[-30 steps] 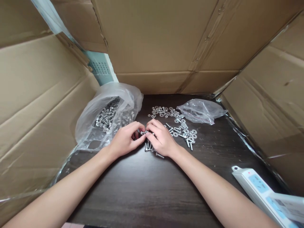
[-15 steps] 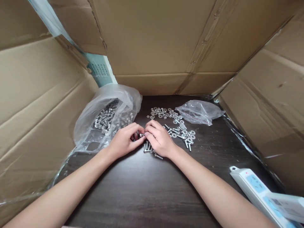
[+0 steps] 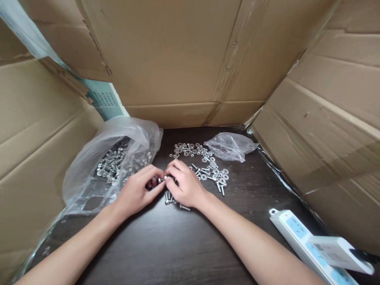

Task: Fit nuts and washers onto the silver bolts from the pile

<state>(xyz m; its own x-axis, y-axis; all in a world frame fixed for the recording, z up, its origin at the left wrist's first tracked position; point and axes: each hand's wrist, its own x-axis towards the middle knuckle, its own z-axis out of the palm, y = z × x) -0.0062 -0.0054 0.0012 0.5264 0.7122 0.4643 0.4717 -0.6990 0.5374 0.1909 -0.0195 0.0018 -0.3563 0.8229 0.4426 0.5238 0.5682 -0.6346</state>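
My left hand (image 3: 135, 192) and my right hand (image 3: 184, 185) meet fingertip to fingertip over a dark wooden table (image 3: 178, 245). Between them they pinch one small silver bolt (image 3: 162, 179). Under my right hand lie a few more loose bolts (image 3: 172, 199). To its right is a scatter of bolts and washers (image 3: 214, 174), and behind that a patch of small nuts and washers (image 3: 188, 149). A big clear plastic bag (image 3: 89, 174) holding several bolts lies just left of my left hand.
Cardboard walls (image 3: 184, 59) close in the table at the back, left and right. A small empty clear bag (image 3: 230, 146) lies at the back right. A white power strip (image 3: 299, 239) sits at the near right edge with a white box (image 3: 338, 253) on it.
The camera has swung to the right and up, so everything sits lower and further left in the view. Both hands keep pinching the same bolt with only slight finger movement.
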